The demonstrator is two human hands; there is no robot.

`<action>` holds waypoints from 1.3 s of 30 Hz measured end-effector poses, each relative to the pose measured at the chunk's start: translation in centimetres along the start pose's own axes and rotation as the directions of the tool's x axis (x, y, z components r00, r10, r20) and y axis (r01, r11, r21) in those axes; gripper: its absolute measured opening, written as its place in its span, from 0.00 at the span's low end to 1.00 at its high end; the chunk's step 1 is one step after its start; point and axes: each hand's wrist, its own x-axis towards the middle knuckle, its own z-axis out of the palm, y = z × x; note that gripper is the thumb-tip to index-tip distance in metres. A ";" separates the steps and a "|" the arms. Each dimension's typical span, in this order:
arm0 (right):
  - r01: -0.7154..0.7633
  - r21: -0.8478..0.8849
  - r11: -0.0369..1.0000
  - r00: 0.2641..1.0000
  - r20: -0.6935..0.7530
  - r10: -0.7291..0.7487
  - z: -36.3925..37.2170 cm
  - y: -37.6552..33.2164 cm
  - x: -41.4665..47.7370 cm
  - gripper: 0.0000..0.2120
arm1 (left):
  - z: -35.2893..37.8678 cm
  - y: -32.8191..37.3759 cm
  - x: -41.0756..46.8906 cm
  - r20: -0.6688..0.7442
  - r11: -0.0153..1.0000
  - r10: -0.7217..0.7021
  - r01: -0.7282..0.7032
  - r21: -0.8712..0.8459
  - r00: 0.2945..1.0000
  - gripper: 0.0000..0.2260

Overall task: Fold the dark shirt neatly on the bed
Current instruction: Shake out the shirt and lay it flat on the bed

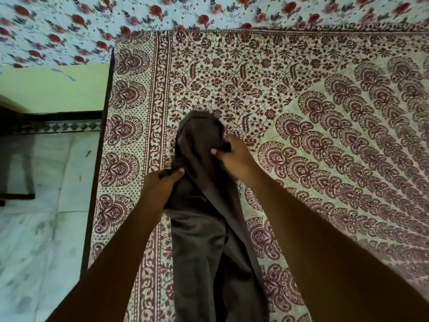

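Note:
The dark shirt (204, 231) lies bunched in a long narrow strip on the bed (325, 112), running from the middle of the view down to the bottom edge. My left hand (162, 184) grips the shirt's left edge, thumb on top of the cloth. Further up, my right hand (234, 154) pinches a fold at the shirt's upper right edge. The far end of the shirt arches up between the two hands. Both forearms reach in from the bottom of the view.
The bed carries a cream cover printed with maroon floral and paisley patterns. Its dark frame edge (97, 182) runs down the left. Beyond it lie a pale marble floor (34, 228) and a green wall (58, 89). A rose-print cloth (209, 12) covers the far side.

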 end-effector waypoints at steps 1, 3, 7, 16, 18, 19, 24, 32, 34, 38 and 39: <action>-0.004 0.078 0.997 0.999 -0.033 0.006 -0.1 0.0 -0.6 0.10 | -0.4 0.2 -0.6 0.016 0.999 0.016 -0.016 0.033 1.000 0.08; 0.021 0.157 0.987 0.996 -0.088 -0.007 -0.9 0.1 -2.6 0.12 | -1.5 0.5 -2.0 0.075 0.995 0.053 -0.060 0.086 0.996 0.05; 0.123 0.043 0.991 0.984 -0.138 -0.116 -3.8 -0.5 -6.2 0.19 | -3.6 1.3 -4.6 0.162 0.990 0.130 -0.136 0.028 0.978 0.05; 0.250 -0.405 0.880 0.958 -0.026 -0.285 -16.7 -13.5 -24.5 0.32 | -8.4 8.2 -20.7 0.328 0.883 0.386 -0.448 0.137 0.862 0.10; 0.213 -0.488 0.846 0.968 -0.011 -0.250 -19.5 -16.2 -28.7 0.43 | -9.2 10.0 -24.2 0.321 0.812 0.479 -0.551 0.190 0.817 0.12; 0.188 -0.520 0.833 0.971 -0.026 -0.236 -20.9 -17.5 -30.9 0.47 | -9.5 10.9 -26.0 0.303 0.763 0.538 -0.608 0.222 0.786 0.12; 0.054 -0.664 0.746 0.974 -0.128 -0.185 -27.6 -19.9 -40.6 0.39 | -10.9 14.5 -33.9 0.263 0.580 0.714 -0.758 0.298 0.649 0.18; -0.001 -0.686 0.728 0.818 -0.420 -0.394 -37.3 -15.7 -50.6 0.08 | -6.7 16.4 -46.4 0.293 0.273 0.821 -0.789 0.551 0.489 0.03; 0.016 -0.623 0.782 0.743 -0.516 -0.426 -40.3 -14.9 -52.6 0.07 | -5.3 16.7 -49.8 0.253 0.248 0.852 -0.779 0.576 0.458 0.05; 0.025 -0.572 0.820 0.750 -0.532 -0.393 -45.5 -14.8 -56.6 0.05 | -2.5 17.4 -56.9 0.004 0.343 0.900 -0.714 0.611 0.436 0.13; 0.033 -0.549 0.835 0.756 -0.532 -0.381 -47.0 -14.9 -57.6 0.04 | -1.6 17.6 -58.5 -0.038 0.350 0.911 -0.720 0.599 0.411 0.14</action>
